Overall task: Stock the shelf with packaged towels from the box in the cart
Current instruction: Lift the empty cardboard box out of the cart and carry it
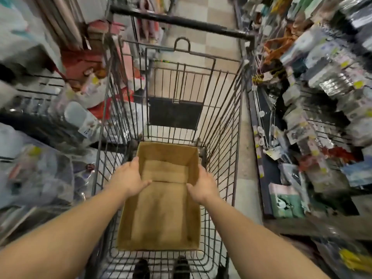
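Observation:
An open brown cardboard box [161, 214] sits in the near end of a wire shopping cart [227, 121]. Only its bare cardboard bottom and flaps show; no towel package is visible inside. My left hand [128, 178] grips the box's left wall, thumb inside. On the opposite wall my right hand [203, 184] holds on in the same way, thumb inside. Packaged goods hang and lie on the shelf [322, 117] at the right; the picture there is blurred.
The cart fills the narrow aisle, its black handle bar [181, 22] at the far end. Packed shelves [40, 127] of bagged goods crowd the left side. Tiled floor [205, 21] runs beyond the cart. My two shoes [161, 268] show beneath the cart's near end.

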Available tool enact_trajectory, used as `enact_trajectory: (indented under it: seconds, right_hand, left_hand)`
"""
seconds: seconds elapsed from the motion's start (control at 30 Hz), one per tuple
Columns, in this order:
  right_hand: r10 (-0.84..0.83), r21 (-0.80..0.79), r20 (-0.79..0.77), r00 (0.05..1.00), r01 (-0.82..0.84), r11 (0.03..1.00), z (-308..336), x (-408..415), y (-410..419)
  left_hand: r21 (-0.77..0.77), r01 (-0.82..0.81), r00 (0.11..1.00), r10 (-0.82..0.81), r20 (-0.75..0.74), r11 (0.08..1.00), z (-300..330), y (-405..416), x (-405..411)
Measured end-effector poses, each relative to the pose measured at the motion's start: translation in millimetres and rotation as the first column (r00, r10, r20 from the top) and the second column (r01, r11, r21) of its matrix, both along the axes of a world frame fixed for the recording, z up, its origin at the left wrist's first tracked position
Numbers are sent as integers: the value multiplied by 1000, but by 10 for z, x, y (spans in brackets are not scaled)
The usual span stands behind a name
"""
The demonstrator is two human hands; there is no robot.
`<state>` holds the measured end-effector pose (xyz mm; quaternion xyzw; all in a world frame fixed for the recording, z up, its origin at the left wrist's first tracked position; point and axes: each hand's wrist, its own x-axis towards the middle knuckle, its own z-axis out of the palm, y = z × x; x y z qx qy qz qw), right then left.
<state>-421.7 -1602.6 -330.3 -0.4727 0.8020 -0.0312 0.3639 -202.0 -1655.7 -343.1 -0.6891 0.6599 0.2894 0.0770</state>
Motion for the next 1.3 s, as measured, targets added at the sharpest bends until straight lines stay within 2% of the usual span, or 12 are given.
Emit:
enact_trajectory:
  seconds: [0.1,0.27,0.4,0.6,0.77,0.97,1.3]
  right_hand:
    - [-97,73,37,995,94,993,-444,-2,57]
    - [-279,235,95,956,251,939,-861,-65,228]
    - [-324,340,163,932,255,905,-1124,-87,295]
    - [-373,323,177,911,304,896,-1360,-118,294]
    - [-354,249,109,929,319,914,-1486,-140,330]
    - [-294,192,96,951,272,943,-1033,-141,331]
    - [-154,-29,21,988,154,988,534,-163,66]
  left_hand:
    - [83,-57,998,60,-30,995,-446,7,40]
    - [200,-208,978,210,11,958,-972,105,43]
    - [216,-251,967,256,3,944,-1188,120,70]
    - [305,-279,955,298,-17,911,-1445,171,249]
    - [231,-238,969,247,-11,944,-1549,263,322]
    - [212,-214,973,227,-40,954,-1118,279,350]
    - [90,-223,954,236,-187,971,266,16,469]
